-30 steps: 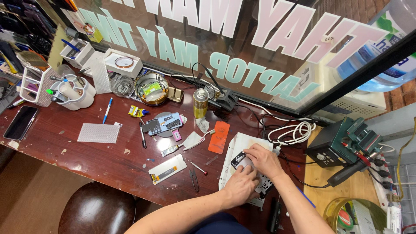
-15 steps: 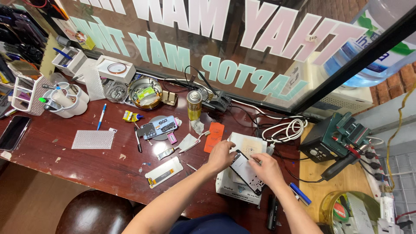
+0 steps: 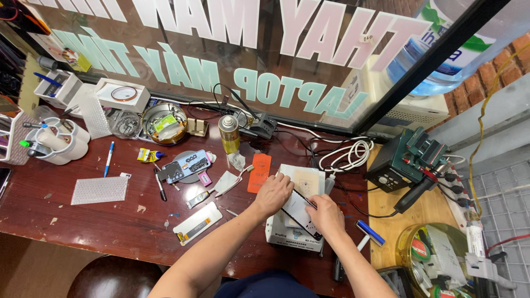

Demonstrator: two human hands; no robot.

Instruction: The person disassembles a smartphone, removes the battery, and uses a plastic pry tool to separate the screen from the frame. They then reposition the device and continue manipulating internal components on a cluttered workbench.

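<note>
A dark phone (image 3: 301, 212) stands on edge, slanting across a white box-shaped machine (image 3: 287, 234) on the reddish-brown workbench. My left hand (image 3: 271, 194) grips its upper end, fingers curled over the edge. My right hand (image 3: 326, 216) holds its lower end from the right. A pale pad (image 3: 305, 180) on top of the machine shows behind the phone. Just left of my left hand lies an orange card (image 3: 259, 172).
A small spray can (image 3: 229, 133), an opened phone back (image 3: 186, 166), a phone battery (image 3: 197, 223), pens and scattered parts lie to the left. A coiled white cable (image 3: 348, 153) and a green soldering station (image 3: 409, 160) sit to the right. A glass window with lettering rises behind.
Both hands were pressed flat on the machine a second ago. They have since lifted the phone onto its edge, with my left hand moved up to its top end.
</note>
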